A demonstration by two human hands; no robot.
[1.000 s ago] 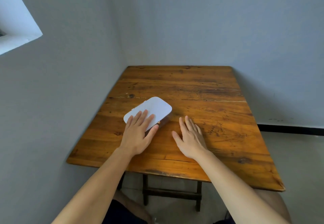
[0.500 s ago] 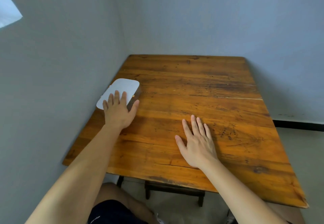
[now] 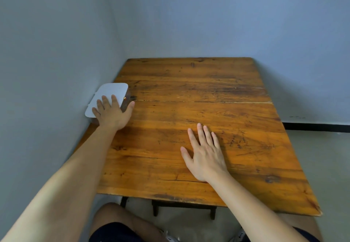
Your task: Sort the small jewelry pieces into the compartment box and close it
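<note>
From the head camera, the white box (image 3: pixel 111 95) sits shut at the left edge of the wooden bench (image 3: pixel 198 94), right against the grey wall (image 3: pixel 47 62). A small gold clasp shows on its right side. The left hand (image 3: pixel 111 112) lies flat on the near end of the lid, fingers spread, thumb out over the wood. The right hand (image 3: pixel 205 153) rests palm down on the bare wood, fingers loosely splayed, holding nothing, well apart from the box.
</note>
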